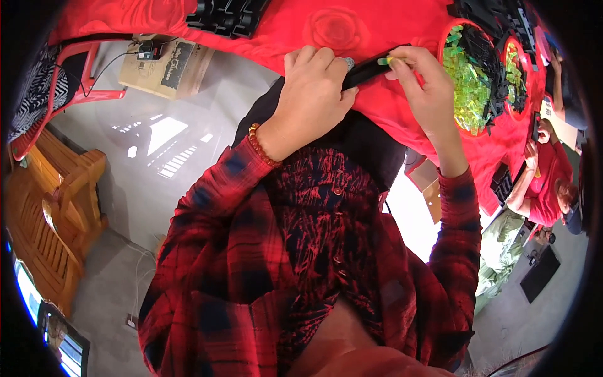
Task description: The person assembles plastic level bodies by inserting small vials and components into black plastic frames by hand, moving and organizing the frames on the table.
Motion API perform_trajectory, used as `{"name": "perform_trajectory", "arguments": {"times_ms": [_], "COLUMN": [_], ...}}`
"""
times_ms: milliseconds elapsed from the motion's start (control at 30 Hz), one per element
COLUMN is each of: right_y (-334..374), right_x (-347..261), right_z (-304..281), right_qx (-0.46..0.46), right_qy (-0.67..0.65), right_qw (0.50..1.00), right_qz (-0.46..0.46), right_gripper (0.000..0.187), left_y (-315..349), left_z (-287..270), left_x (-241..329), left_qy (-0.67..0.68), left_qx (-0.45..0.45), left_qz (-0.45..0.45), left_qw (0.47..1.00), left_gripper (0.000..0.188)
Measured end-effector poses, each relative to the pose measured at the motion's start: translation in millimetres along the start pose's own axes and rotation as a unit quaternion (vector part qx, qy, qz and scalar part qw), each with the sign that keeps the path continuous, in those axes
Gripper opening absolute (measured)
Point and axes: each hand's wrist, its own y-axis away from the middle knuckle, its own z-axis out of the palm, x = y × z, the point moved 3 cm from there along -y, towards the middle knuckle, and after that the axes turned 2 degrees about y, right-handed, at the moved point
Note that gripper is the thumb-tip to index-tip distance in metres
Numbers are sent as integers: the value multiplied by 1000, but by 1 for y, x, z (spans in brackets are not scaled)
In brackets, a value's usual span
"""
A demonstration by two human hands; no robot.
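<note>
My left hand (316, 94), a beaded bracelet at its wrist, is closed around one end of a long black strip-like part (365, 73) at the near edge of the red-covered table. A small silvery round end shows beside its fingers. In my right hand (427, 81), thumb and forefinger pinch a small green-and-yellow piece (384, 61) just over the strip's right end. Whether that piece touches the strip I cannot tell. Right of this hand lies a heap of clear yellow-green pieces (466, 78) in a red round container, with black parts (496, 78) alongside.
A second container of yellow-green pieces (514, 72) stands farther right. Black moulded trays (227, 16) lie at the table's far left. A cardboard box (169, 69) and a red chair (94, 69) stand on the floor at left. Another person in red (553, 185) works at right.
</note>
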Motion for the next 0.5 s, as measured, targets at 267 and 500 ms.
{"name": "perform_trajectory", "arguments": {"times_ms": [267, 500], "right_y": [-12, -20], "right_x": [-8, -16], "right_z": [-5, -4], "right_qx": [-101, -142], "right_qy": [88, 165], "right_qw": [988, 964], "right_qz": [-78, -152], "right_gripper": [19, 20], "left_y": [-1, -1], "left_z": [-1, -1], "left_x": [1, 2], "left_qy": [-8, -11], "left_qx": [-9, -11], "left_qz": [-5, -6], "left_qw": [1000, 1000], "left_gripper": [31, 32]}}
